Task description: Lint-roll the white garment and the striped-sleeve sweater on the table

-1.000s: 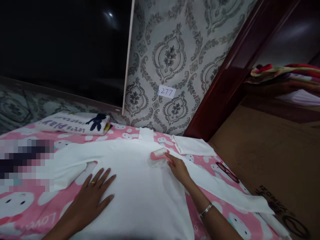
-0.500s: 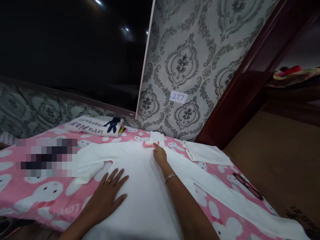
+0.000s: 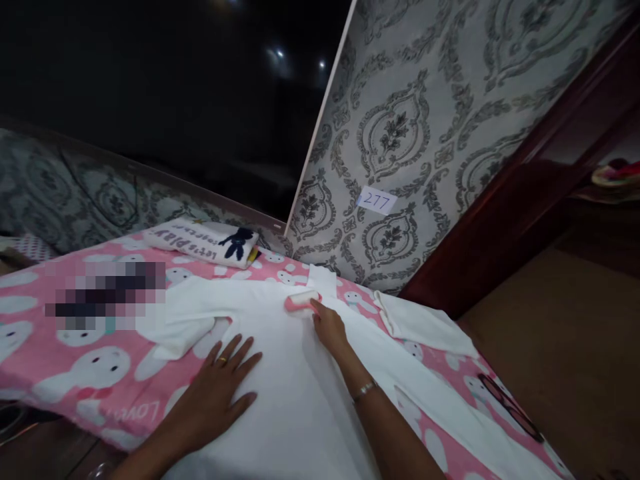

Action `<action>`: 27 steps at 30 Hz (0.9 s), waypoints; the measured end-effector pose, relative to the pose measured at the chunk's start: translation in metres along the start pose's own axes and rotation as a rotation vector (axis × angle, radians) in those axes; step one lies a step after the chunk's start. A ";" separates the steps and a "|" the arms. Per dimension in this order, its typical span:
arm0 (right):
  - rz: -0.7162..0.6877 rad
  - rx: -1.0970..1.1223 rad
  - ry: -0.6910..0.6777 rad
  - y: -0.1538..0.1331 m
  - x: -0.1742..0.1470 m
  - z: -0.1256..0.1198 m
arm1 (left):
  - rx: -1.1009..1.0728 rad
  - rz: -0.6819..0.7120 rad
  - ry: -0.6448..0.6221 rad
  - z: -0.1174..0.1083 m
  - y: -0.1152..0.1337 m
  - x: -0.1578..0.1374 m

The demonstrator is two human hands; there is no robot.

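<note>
A white long-sleeved top [image 3: 280, 373] lies spread out on a pink cloth [image 3: 120, 427] printed with white rabbits. Its collar points to the wall and one sleeve stretches toward the lower right. My left hand [image 3: 220, 387] rests flat on the left side of the top, fingers spread, a ring on one finger. My right hand [image 3: 330, 330] grips the handle of a lint roller [image 3: 303, 301] with a white roll and pink frame. The roller lies against the top just below the collar. Most of its handle is hidden in my fingers.
A folded white garment with lettering [image 3: 200, 243] lies at the back left, beneath a large dark screen [image 3: 150, 100]. Folded white cloth [image 3: 425, 323] and dark-rimmed glasses [image 3: 510, 407] lie to the right. A paper marked 277 [image 3: 377, 200] is on the wall.
My right hand has drawn the lint roller slightly down the top, away from the collar. My left hand stays flat in its place. The camera view has tilted and shifted a little.
</note>
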State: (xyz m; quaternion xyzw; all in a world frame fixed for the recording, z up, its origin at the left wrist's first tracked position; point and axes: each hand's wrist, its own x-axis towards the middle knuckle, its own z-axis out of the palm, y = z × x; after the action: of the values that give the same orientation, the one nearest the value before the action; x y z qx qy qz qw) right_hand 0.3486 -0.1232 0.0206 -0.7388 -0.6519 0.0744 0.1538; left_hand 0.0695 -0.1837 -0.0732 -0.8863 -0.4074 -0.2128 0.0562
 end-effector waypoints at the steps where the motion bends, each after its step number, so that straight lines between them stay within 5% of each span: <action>1: 0.009 0.019 0.005 -0.012 0.015 0.003 | -0.001 -0.006 -0.009 -0.001 0.001 0.000; 5: 0.013 0.082 0.037 -0.051 0.058 0.014 | -0.013 -0.017 -0.021 -0.008 0.002 0.001; 8: 0.014 0.125 0.054 -0.054 0.061 0.019 | -0.018 -0.011 -0.012 -0.009 0.002 0.001; 15: -0.098 0.119 0.103 0.002 -0.004 0.007 | -0.032 -0.006 -0.010 -0.006 0.002 0.001; 18: -0.163 0.036 0.030 0.004 -0.029 0.009 | -0.049 -0.011 0.000 -0.005 0.002 0.002; 21: -0.142 -0.003 -0.047 -0.018 -0.022 0.019 | -0.047 -0.019 -0.005 -0.005 0.003 0.002; 27: -0.095 0.041 -0.064 -0.089 0.040 0.031 | -0.067 -0.037 -0.051 -0.013 0.005 0.002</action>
State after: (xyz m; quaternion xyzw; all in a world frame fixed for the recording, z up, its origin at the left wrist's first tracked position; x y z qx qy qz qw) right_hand 0.2613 -0.0703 0.0238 -0.7011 -0.6891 0.1040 0.1510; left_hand 0.0705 -0.1894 -0.0601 -0.8852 -0.4177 -0.2044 0.0122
